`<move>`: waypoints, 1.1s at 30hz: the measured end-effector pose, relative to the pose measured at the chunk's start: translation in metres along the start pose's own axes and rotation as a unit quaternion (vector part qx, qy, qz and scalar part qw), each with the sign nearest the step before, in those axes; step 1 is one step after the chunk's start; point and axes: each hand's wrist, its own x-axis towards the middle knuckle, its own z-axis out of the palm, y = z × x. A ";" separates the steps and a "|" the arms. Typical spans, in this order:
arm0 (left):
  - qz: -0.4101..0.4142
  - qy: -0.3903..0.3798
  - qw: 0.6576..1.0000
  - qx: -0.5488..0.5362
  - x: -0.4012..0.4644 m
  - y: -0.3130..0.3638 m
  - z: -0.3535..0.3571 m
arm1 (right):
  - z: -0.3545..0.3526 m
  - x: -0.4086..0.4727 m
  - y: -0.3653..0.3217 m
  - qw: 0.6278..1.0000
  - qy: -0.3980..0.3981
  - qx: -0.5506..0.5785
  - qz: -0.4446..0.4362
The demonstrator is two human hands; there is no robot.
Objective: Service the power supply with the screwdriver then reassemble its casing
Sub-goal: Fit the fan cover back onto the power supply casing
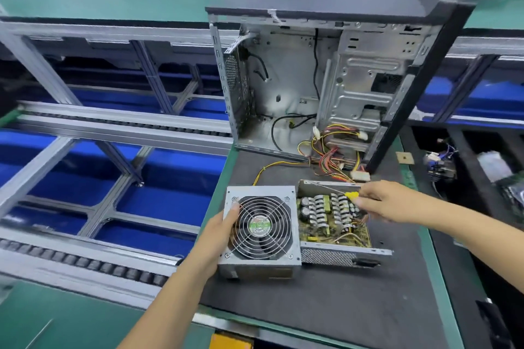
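The power supply lies opened on a dark mat. Its grey cover point(262, 263), with the round fan and wire grille point(262, 228), sits to the left of the open base point(334, 256). The base shows a circuit board point(326, 215) with capacitors and coils. My left hand point(215, 238) grips the cover's left edge, thumb on its top face. My right hand point(388, 201) holds a yellow-handled screwdriver point(351, 195) above the board. The thin shaft points up and left toward the base's far wall.
An open, mostly bare computer case point(326, 79) stands behind the power supply. Coloured cables point(331, 159) run from the supply into the case. To the left is a roller conveyor frame point(113, 133) over blue bins. Black trays point(453, 167) with parts sit at the right.
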 end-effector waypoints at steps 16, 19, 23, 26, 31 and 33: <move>0.010 -0.013 0.999 0.027 0.037 0.077 -0.015 | 0.024 -0.013 0.048 0.988 0.109 0.105 0.024; -0.018 -0.015 1.000 0.003 0.043 0.078 -0.014 | 0.025 -0.016 0.052 0.987 0.099 0.123 0.036; -0.060 -0.029 0.998 0.005 0.051 0.077 -0.013 | 0.027 -0.021 0.060 0.983 0.091 0.147 0.059; -0.082 -0.028 0.996 0.014 0.052 0.078 -0.010 | 0.031 -0.024 0.067 0.982 0.086 0.154 0.060; -0.095 -0.039 0.995 -0.003 0.047 0.088 -0.001 | 0.034 -0.027 0.075 0.983 0.084 0.148 0.063; -0.100 -0.046 0.994 -0.010 0.042 0.094 0.003 | 0.034 -0.027 0.075 0.983 0.082 0.148 0.064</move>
